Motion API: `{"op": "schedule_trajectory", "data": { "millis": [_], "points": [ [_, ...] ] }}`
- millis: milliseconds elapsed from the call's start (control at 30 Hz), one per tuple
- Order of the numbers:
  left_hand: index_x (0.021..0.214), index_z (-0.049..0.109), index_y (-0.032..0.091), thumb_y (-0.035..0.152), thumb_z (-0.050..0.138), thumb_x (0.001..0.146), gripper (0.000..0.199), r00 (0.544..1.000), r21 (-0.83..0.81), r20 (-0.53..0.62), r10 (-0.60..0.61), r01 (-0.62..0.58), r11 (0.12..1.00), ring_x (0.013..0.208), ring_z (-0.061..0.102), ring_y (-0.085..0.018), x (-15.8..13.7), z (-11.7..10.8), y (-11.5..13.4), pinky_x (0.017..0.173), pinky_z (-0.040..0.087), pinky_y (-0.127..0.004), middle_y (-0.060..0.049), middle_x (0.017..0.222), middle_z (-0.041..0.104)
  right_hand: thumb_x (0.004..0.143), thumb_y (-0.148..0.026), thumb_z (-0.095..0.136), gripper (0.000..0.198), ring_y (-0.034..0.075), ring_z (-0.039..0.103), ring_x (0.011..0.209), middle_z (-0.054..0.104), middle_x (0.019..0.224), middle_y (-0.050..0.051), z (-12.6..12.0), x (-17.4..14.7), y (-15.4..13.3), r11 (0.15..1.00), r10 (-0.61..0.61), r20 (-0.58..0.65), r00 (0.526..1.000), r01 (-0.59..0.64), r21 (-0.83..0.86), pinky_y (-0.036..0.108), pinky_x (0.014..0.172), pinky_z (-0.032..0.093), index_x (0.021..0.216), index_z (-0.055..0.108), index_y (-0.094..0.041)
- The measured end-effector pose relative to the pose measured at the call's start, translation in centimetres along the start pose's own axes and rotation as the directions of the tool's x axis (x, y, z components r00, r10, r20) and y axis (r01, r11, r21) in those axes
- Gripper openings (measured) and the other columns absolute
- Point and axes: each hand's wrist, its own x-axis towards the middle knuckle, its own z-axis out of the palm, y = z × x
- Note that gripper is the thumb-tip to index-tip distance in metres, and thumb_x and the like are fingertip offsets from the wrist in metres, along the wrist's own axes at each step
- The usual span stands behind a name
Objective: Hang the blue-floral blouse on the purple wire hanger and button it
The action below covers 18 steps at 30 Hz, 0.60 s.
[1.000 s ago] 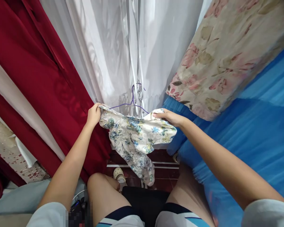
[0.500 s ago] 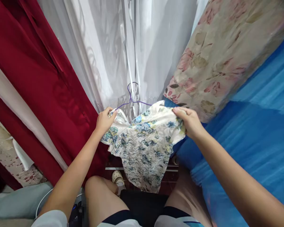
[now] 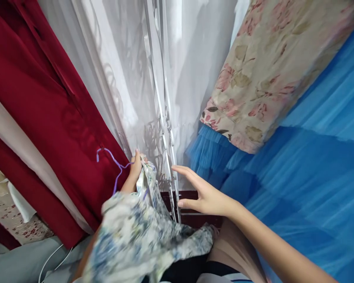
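Observation:
My left hand [image 3: 135,169] is closed on the shoulder of a white garment with a blue and green floral print [image 3: 135,230], partly behind the cloth. The garment hangs tilted across my lap, blurred at its near side. A purple hanger [image 3: 119,167] sits in its neck, its hook pointing left. My right hand [image 3: 205,194] is off the garment, fingers stretched and thumb apart, holding nothing. Its fingertips are close to the thin white vertical strips [image 3: 166,129] that hang in front of white cloth.
Dark red cloth [image 3: 44,106] hangs at the left, white cloth [image 3: 191,59] in the middle. At the right are a cream floral fabric [image 3: 253,82] and blue tulle [image 3: 306,188]. Grey cushion-like cloth [image 3: 20,259] with a white cord lies at lower left.
My right hand has let go of the garment and opened. The garment and its hanger have swung left and toward me, turned sideways, still in my left hand.

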Motion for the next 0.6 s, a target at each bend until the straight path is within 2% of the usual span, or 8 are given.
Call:
{"op": "schedule_trajectory", "data": {
  "millis": [100,167,267,367,433,500,533,600],
  "points": [
    [0.049,0.042,0.021,0.057,0.034,0.094,0.059,0.901,-0.196,0.434,0.013,0.08,0.977,0.055,0.053,-0.015,-2.7,3.3,1.8,0.067,0.048,-0.031,-0.003,0.049,0.048,0.075,-0.034,0.078,0.11,0.034,0.021,0.148,0.02,0.162,0.017,2.4,-0.5,2.9,0.98,0.015,-0.081,0.997,-0.031,-0.197,0.051,0.12,0.024,0.159,0.007,-0.021],
    [0.057,0.055,0.017,0.047,0.048,0.091,0.046,0.816,-0.205,0.577,0.025,0.114,0.972,0.064,0.059,-0.016,-4.5,5.4,3.6,0.071,0.049,-0.031,-0.005,0.061,0.058,0.075,-0.029,0.076,0.113,0.034,0.026,0.147,0.024,0.159,0.019,3.6,-0.6,3.8,0.969,0.009,-0.16,0.987,-0.048,-0.244,0.051,0.118,0.029,0.159,0.002,-0.019],
    [0.09,0.068,0.017,0.037,0.056,0.089,0.023,0.722,-0.151,0.692,0.035,0.097,0.984,0.078,0.062,-0.017,-6.7,7.5,6.3,0.074,0.048,-0.028,-0.005,0.087,0.067,0.076,-0.029,0.071,0.105,0.034,0.052,0.129,0.047,0.145,0.019,3.6,-1.1,3.8,0.965,0.083,-0.275,0.958,-0.146,-0.217,0.045,0.101,0.047,0.157,0.005,-0.019],
    [0.106,0.066,0.019,0.03,0.065,0.082,0.026,0.708,-0.08,0.704,0.048,0.012,0.997,0.103,0.062,-0.021,-8.0,8.2,7.8,0.088,0.047,-0.03,-0.008,0.112,0.066,0.075,-0.034,0.071,0.089,0.027,0.07,0.09,0.067,0.117,0.009,2.3,-2.7,3.0,0.953,0.198,-0.258,0.946,-0.248,-0.176,0.034,0.074,0.054,0.149,0.022,-0.025],
    [0.108,0.065,0.017,0.027,0.071,0.078,0.032,0.678,-0.08,0.735,-0.014,0.106,0.991,0.109,0.062,-0.022,-8.4,7.9,7.9,0.095,0.047,-0.033,-0.011,0.12,0.065,0.074,-0.035,0.072,0.074,0.022,0.069,0.072,0.071,0.099,0.003,1.4,-4.4,2.8,0.936,0.272,-0.272,0.923,-0.319,-0.148,0.029,0.065,0.051,0.137,0.033,-0.027],
    [0.112,0.064,0.017,0.03,0.07,0.08,0.035,0.59,-0.14,0.802,-0.09,0.333,0.933,0.106,0.065,-0.023,-8.4,7.3,7.4,0.095,0.049,-0.036,-0.014,0.122,0.065,0.071,-0.034,0.073,0.069,0.021,0.067,0.068,0.071,0.091,0.0,0.7,-6.4,3.0,0.912,0.339,-0.325,0.883,-0.394,-0.117,0.028,0.064,0.05,0.129,0.037,-0.027],
    [0.113,0.065,0.016,0.028,0.071,0.079,0.036,0.584,-0.187,0.804,-0.112,0.428,0.884,0.104,0.067,-0.026,-8.3,6.9,7.0,0.093,0.051,-0.039,-0.015,0.122,0.066,0.07,-0.032,0.074,0.068,0.021,0.067,0.068,0.071,0.089,0.0,0.4,-7.3,3.2,0.897,0.368,-0.36,0.857,-0.429,-0.104,0.028,0.064,0.051,0.128,0.038,-0.027],
    [0.109,0.068,0.015,0.023,0.076,0.073,0.038,0.728,-0.353,0.673,-0.132,0.472,0.808,0.101,0.069,-0.032,-8.1,5.6,6.1,0.087,0.055,-0.046,-0.017,0.115,0.069,0.066,-0.03,0.074,0.07,0.023,0.068,0.074,0.072,0.091,0.002,-0.5,-9.0,3.8,0.874,0.397,-0.454,0.798,-0.48,-0.079,0.028,0.066,0.051,0.127,0.04,-0.025]
  ]
}}
